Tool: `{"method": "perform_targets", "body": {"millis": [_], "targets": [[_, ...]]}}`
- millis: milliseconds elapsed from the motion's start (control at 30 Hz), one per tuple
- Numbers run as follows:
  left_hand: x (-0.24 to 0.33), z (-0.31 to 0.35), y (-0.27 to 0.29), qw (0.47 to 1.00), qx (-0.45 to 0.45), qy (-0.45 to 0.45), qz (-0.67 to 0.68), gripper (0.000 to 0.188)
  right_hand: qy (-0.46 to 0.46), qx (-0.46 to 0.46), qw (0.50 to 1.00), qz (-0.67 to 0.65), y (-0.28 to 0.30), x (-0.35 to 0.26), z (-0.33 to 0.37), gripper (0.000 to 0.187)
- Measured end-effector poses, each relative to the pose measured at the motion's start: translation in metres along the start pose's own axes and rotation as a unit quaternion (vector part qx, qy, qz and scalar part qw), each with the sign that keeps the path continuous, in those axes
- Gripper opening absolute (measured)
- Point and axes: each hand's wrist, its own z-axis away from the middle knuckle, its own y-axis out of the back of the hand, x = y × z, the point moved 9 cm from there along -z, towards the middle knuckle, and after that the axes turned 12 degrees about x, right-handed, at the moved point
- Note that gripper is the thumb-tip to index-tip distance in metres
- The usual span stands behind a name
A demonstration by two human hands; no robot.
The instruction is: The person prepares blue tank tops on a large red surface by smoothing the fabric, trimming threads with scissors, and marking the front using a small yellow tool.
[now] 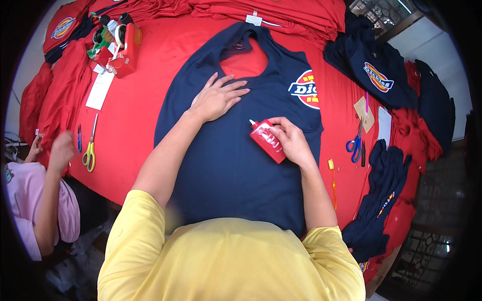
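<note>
A navy blue garment (236,175) with a round neck opening and a red, yellow and white printed badge (305,90) lies spread out before me. My left hand (218,98) rests flat on it below the neckline, fingers spread and holding nothing. In my right hand (290,142) is a small flat red squeeze bottle (266,141) with a white pointed nozzle. The bottle is tilted over the cloth, its nozzle toward the upper left. Whether it touches the fabric I cannot tell.
Yellow-handled scissors (89,155), a white paper slip (100,91) and a red tape dispenser (125,50) lie left. Blue-handled scissors (354,147), a yellow toothbrush (332,175) and folded navy garments (374,70) lie right. A co-worker in pink (45,200) handles red cloth (65,95).
</note>
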Motion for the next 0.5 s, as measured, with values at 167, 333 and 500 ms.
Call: {"method": "perform_targets", "body": {"millis": [167, 333, 500], "targets": [[0.000, 0.000, 0.000, 1.000, 0.009, 0.000, 0.006, 0.040, 0.051, 0.046, 0.996, 0.050, -0.007, -0.017, -0.027, 0.030], [0.000, 0.003, 0.002, 1.000, 0.015, 0.002, 0.014, 0.040, 0.071, 0.024, 0.986, 0.146, -0.014, -0.029, -0.041, 0.029], [-0.001, 0.003, 0.001, 1.000, 0.021, 0.002, 0.014, 0.040, 0.064, 0.026, 0.984, 0.161, -0.014, -0.031, -0.042, 0.028]]}}
